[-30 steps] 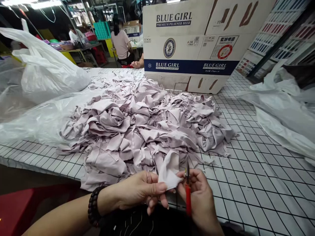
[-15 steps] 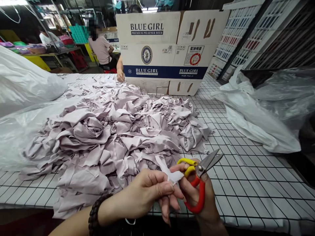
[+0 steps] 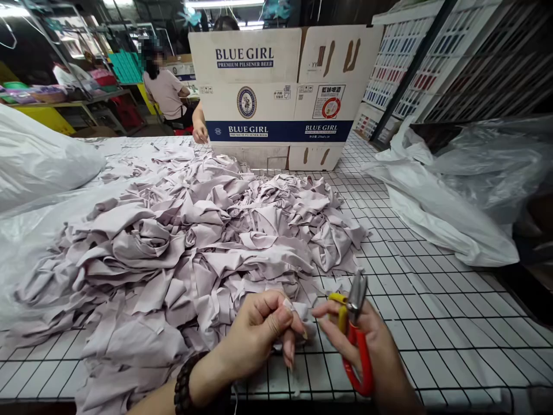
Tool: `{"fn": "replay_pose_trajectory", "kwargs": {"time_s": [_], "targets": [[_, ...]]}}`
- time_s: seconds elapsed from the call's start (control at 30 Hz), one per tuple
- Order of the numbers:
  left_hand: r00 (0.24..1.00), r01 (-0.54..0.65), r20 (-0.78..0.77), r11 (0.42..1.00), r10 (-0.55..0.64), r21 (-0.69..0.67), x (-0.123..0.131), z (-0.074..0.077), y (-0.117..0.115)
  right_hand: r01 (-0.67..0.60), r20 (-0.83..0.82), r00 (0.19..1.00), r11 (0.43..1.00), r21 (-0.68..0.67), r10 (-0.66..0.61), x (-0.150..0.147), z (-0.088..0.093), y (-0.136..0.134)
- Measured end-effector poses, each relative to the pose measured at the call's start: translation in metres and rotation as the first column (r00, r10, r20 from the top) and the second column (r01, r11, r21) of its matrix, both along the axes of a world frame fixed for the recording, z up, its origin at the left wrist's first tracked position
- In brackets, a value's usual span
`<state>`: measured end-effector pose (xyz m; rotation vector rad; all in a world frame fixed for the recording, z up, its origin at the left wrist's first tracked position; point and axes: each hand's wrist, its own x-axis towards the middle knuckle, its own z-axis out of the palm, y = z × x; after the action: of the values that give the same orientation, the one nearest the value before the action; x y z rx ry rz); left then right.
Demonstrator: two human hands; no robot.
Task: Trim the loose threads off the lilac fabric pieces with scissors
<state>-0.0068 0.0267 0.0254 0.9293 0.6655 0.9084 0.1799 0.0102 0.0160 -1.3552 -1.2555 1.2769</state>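
Observation:
My left hand (image 3: 263, 331), with a dark bead bracelet on its wrist, pinches a small pale lilac fabric scrap (image 3: 302, 314) between thumb and fingers. My right hand (image 3: 367, 351) grips scissors (image 3: 355, 334) with red and yellow handles, blades pointing up and away, closed or nearly so. Both hands meet at the near table edge, just in front of a big heap of lilac fabric pieces (image 3: 194, 242) spread over the white grid-lined table (image 3: 432, 311).
A tall Blue Girl beer carton (image 3: 276, 92) stands at the table's far side. White plastic bags lie at the left (image 3: 38, 161) and right (image 3: 449, 202). Another person's hand (image 3: 199, 134) rests by the carton; a seated person (image 3: 162, 86) is further back.
The scrap has been drawn into my left fingers and shows less. The scissors have swung from pointing right to upright. The camera has shifted slightly right.

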Motion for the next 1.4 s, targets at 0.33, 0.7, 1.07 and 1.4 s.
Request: {"fn": "replay_pose_trajectory", "kwargs": {"time_s": [0.33, 0.7, 1.07, 1.4], "targets": [[0.900, 0.131, -0.434, 0.917, 0.050, 0.376, -0.004, 0.007, -0.003, -0.048, 0.719, 0.694, 0.994, 0.096, -0.036, 0.010, 0.028, -0.025], [0.828, 0.262, -0.561, 0.891, -0.009, 0.371, -0.012, 0.017, -0.005, -0.118, 0.797, 0.602, 0.982, 0.145, -0.045, 0.005, 0.040, -0.023], [0.859, 0.252, -0.509, 0.913, -0.059, 0.320, -0.013, 0.018, -0.007, -0.114, 0.801, 0.599, 0.989, 0.099, -0.011, -0.001, 0.053, -0.024], [0.896, 0.215, -0.432, 0.953, -0.104, 0.215, -0.012, 0.019, -0.007, -0.211, 0.829, 0.549, 0.977, 0.014, 0.106, 0.009, 0.048, -0.019]]}}
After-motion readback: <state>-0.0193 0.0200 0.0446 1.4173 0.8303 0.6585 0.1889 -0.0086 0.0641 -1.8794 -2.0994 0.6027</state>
